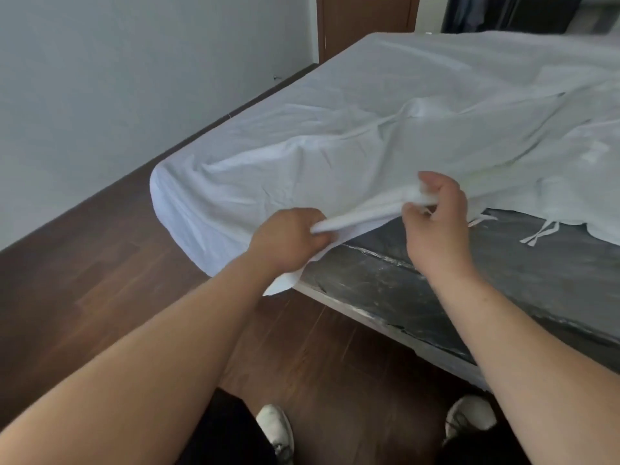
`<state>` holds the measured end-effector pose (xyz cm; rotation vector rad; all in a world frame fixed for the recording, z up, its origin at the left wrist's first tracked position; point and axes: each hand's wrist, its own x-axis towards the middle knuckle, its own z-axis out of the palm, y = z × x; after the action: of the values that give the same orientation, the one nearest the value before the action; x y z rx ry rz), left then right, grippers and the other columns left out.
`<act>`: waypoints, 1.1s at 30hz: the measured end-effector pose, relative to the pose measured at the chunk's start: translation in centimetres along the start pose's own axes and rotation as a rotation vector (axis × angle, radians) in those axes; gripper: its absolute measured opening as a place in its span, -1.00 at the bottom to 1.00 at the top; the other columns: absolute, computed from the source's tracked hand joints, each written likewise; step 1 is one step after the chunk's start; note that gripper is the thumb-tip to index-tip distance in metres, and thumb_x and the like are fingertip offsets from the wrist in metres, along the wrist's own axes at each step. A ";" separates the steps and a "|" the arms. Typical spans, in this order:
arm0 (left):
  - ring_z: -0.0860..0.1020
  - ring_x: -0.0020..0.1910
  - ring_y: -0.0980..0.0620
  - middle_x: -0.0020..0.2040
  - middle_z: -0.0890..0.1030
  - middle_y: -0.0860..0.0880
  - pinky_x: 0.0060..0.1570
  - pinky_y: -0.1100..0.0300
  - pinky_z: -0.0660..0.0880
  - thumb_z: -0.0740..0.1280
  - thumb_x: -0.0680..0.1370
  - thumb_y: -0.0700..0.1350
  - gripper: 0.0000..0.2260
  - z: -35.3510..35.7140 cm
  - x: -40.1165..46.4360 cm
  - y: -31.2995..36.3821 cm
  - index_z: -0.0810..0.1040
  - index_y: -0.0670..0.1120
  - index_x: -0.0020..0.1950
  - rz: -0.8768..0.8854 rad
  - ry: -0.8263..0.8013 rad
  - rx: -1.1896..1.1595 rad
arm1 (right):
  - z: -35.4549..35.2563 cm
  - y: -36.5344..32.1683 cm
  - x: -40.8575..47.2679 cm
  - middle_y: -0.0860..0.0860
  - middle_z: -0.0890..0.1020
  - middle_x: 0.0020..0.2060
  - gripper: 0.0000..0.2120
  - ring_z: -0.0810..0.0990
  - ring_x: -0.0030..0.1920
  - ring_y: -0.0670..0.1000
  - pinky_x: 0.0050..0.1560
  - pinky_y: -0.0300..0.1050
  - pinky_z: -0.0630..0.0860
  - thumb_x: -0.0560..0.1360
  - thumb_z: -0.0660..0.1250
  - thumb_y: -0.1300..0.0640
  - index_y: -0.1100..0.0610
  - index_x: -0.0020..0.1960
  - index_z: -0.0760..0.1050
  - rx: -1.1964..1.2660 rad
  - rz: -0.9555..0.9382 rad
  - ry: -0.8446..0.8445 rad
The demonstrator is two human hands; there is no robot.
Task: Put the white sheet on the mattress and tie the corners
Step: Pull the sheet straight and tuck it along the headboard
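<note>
Head view: white sheet [385, 129] lies rumpled over the mattress [436, 283], whose dark near side is bare. I see left hand [290, 241] and right hand [436, 213] gripping a bunched hem (knots unclear). Tie strips [540, 233] dangle; shoes [276, 427] partly cropped.

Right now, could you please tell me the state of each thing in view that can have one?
white sheet: spread over the mattress top, wrinkled, near edge lifted and bunched.
mattress: near side uncovered.
ties: hanging loose, untied.
left hand: gripping the sheet's bunched edge.
right hand: pinching the same edge.
door: shut, as far as shown.
</note>
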<state>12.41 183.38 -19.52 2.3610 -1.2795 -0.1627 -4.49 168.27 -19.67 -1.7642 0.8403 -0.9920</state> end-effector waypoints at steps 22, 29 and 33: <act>0.42 -0.25 0.02 -0.25 0.45 0.02 -0.22 0.15 0.32 0.21 0.70 0.13 -0.63 -5.1 0.7 0.4 0.36 -0.04 -0.23 -0.017 -0.374 0.211 | 0.7 -1.2 -0.5 0.05 0.58 -0.27 -0.88 0.49 -0.33 -0.04 -0.13 -0.07 0.54 0.59 0.30 0.25 0.19 0.09 0.58 0.814 0.683 -0.468; 0.42 0.42 0.04 0.51 0.33 0.04 0.21 0.31 0.41 0.37 0.58 -0.21 -0.36 -3.2 -2.2 2.8 0.24 0.06 0.62 -0.009 -0.408 0.004 | -1.7 -0.5 -3.3 0.18 0.62 0.00 -0.62 0.59 -0.13 0.05 0.18 0.14 0.62 0.52 0.44 0.14 0.25 0.30 0.59 0.428 0.537 -0.979; 0.53 0.19 0.13 0.29 0.51 0.07 0.02 0.35 0.53 0.44 0.53 -0.25 -0.49 -3.4 -4.0 6.6 0.41 0.02 0.44 0.074 -0.603 -0.216 | -1.2 -0.2 -3.5 0.19 0.57 0.04 -0.51 0.60 -0.10 0.02 0.18 0.12 0.61 0.49 0.44 0.01 0.28 0.31 0.57 0.546 0.552 -0.874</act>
<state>6.13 184.61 -14.04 2.1422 -1.5101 -0.9966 -7.05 170.91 -20.14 -1.1884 0.3806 -0.0195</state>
